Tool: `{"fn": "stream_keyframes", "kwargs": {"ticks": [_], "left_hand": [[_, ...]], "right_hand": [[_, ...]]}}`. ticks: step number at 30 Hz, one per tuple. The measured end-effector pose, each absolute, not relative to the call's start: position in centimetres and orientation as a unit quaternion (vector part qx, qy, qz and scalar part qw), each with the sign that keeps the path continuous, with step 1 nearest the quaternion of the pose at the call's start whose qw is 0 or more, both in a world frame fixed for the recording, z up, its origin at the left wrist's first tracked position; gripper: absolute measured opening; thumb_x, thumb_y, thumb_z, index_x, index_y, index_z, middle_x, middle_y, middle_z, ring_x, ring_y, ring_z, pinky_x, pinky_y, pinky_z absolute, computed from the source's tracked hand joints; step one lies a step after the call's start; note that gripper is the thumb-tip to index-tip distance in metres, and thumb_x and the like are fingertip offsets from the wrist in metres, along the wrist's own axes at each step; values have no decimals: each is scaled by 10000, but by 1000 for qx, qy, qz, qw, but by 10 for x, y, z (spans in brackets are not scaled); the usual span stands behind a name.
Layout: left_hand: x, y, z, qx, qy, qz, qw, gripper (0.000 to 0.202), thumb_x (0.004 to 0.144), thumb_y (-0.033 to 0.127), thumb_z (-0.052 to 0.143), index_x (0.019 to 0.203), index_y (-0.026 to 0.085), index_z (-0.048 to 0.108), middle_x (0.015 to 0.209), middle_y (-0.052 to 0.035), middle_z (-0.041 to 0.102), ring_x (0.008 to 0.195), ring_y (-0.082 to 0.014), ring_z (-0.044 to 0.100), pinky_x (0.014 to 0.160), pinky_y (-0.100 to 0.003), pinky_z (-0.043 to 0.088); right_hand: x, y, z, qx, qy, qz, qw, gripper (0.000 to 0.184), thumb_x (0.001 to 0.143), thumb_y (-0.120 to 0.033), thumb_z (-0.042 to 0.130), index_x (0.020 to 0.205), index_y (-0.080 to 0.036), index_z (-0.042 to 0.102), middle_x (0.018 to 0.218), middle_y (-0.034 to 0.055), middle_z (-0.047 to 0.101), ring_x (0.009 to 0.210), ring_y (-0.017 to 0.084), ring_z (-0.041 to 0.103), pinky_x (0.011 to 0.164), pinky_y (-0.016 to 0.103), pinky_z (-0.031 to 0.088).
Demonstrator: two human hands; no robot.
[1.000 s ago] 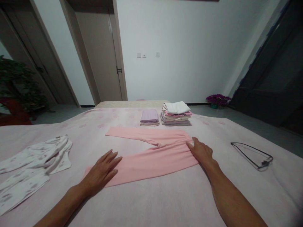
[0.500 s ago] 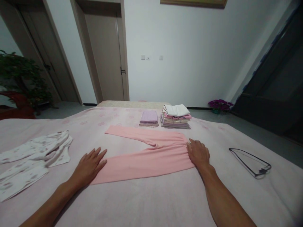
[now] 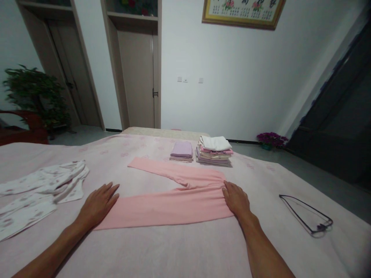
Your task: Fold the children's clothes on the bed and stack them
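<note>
Pink trousers (image 3: 171,202) lie spread on the pale pink bed cover (image 3: 179,251), one leg running toward me-left and the other angled off to the far left. My left hand (image 3: 97,204) lies flat and open on the cuff end of the near leg. My right hand (image 3: 236,199) rests palm down on the waistband end, fingers together and stretched out. Neither hand grips the cloth.
A white patterned garment (image 3: 40,191) lies crumpled at the left. A folded lilac piece (image 3: 181,150) and a stack of folded clothes (image 3: 213,150) sit at the far side. A dark wire hanger (image 3: 307,212) lies at the right. Doors, a plant and a dark cabinet surround the bed.
My left hand has slid leftward along the near trouser leg to its cuff, smoothing it straighter. My right hand stayed on the waistband. The camera has tilted upward.
</note>
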State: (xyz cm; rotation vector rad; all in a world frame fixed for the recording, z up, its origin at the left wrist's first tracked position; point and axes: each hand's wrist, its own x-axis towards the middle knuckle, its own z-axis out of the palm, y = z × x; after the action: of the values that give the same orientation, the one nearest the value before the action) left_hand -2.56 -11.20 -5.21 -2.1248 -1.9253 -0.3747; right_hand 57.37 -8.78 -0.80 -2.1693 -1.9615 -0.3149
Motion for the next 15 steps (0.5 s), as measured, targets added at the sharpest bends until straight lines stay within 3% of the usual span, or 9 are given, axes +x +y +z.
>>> {"fn": "stream_keyframes", "kwargs": {"ticks": [15], "left_hand": [[-24, -114, -47, -723, -662, -153, 128, 545, 983, 413, 338, 1368, 147, 618, 1439, -136, 586, 1356, -281, 518, 1146, -460, 400]], "right_hand": [[575, -84, -13, -741, -654, -111, 105, 458, 1016, -369, 361, 1407, -221, 548, 1389, 104, 601, 1233, 265, 557, 1012, 394, 417]]}}
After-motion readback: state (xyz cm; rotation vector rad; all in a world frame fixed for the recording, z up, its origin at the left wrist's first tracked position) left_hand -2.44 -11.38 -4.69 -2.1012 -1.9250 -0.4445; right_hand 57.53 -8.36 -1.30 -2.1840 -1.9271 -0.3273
